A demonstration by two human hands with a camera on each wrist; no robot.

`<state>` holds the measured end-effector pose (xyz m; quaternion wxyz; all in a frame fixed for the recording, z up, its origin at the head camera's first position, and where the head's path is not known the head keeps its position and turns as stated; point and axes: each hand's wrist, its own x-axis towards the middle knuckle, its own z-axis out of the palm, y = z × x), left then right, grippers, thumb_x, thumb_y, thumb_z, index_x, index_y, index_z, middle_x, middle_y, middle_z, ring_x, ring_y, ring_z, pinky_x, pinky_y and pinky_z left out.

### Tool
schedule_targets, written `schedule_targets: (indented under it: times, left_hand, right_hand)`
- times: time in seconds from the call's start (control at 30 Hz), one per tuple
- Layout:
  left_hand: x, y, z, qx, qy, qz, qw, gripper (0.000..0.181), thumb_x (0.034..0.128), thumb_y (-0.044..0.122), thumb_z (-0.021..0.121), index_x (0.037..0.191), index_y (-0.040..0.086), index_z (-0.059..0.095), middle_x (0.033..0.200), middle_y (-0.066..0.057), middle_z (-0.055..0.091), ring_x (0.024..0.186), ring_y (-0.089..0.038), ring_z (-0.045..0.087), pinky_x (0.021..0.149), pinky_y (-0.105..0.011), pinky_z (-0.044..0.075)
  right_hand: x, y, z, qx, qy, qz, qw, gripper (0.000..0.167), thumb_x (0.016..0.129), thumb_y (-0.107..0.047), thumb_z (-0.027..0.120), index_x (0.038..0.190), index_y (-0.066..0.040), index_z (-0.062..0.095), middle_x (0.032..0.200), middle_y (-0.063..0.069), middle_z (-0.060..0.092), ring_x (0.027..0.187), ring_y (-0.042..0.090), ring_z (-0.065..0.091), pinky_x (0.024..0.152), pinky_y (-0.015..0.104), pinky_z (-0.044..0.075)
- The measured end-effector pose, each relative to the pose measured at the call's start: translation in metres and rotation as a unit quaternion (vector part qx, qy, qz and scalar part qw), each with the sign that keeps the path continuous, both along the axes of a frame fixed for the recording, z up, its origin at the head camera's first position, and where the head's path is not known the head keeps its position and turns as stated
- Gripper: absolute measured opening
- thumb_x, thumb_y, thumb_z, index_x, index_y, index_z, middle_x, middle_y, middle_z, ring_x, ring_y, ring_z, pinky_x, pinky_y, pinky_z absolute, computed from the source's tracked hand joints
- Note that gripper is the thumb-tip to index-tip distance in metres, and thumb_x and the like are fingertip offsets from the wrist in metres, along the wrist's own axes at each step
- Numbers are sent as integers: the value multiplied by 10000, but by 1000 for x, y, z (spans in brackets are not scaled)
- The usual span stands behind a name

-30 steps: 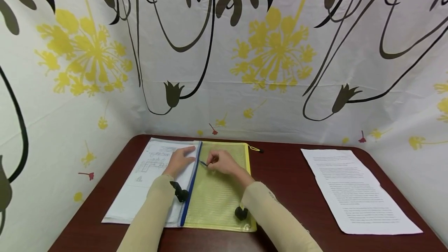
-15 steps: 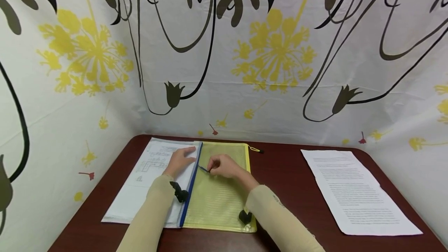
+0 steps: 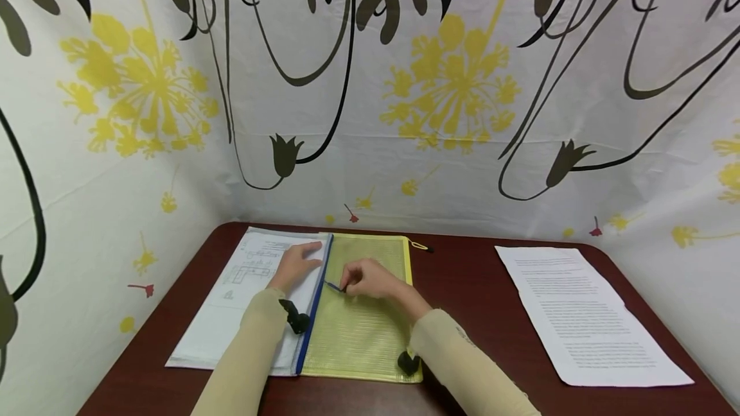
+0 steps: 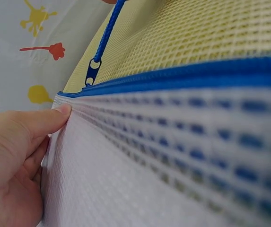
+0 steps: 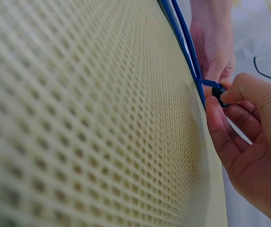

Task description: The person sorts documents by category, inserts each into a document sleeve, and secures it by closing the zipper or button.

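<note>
A whitish mesh zipper pouch (image 3: 222,332) with drawing sheets showing through lies on the left side of the table. Its blue zipper (image 3: 309,329) runs along the right edge, overlapping a yellow mesh pouch (image 3: 352,345). My left hand (image 3: 293,267) rests on the whitish pouch beside the zipper, the thumb touching the mesh close to it. Between thumb and fingers, my right hand (image 3: 372,278) pinches the dark end (image 5: 217,92) of the zipper pull's blue cord (image 4: 109,30). That cord stretches taut from the slider (image 4: 92,73), which sits on the zipper.
Printed sheets (image 3: 590,320) lie stacked at the right of the dark red table (image 3: 468,313). A yellow pull loop (image 3: 420,246) with a dark end sticks out at the yellow pouch's far right corner. A patterned curtain (image 3: 370,108) hangs behind the table.
My right hand has moved toward the table's near edge, drawing the blue cord and slider a short way along the zipper. The left hand has stayed in place.
</note>
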<state>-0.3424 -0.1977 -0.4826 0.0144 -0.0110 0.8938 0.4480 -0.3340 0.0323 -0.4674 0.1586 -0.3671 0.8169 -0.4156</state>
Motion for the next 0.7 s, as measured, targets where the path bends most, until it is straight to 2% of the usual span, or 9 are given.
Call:
schedule_targets:
  times: [0.37, 0.7]
  left_hand:
    - [2, -1, 2, 1, 16, -83, 10000, 521, 935, 156, 662, 1437, 125, 527, 1521, -93, 494, 1470, -321, 371, 1242, -509, 236]
    - [3, 1, 3, 63, -141, -34, 9999, 518, 949, 156, 645, 1450, 145, 515, 1541, -91, 470, 1479, -325, 352, 1239, -523, 236]
  right_hand:
    - [15, 1, 1, -8, -336, 436, 9985, 162, 835, 62, 615, 917, -22, 727, 896, 114, 728, 730, 38, 636, 684, 200, 569]
    - [26, 0, 2, 115, -345, 753, 9965, 169, 848, 54, 611, 902, -57, 728, 879, 62, 726, 705, 2, 603, 659, 172, 536]
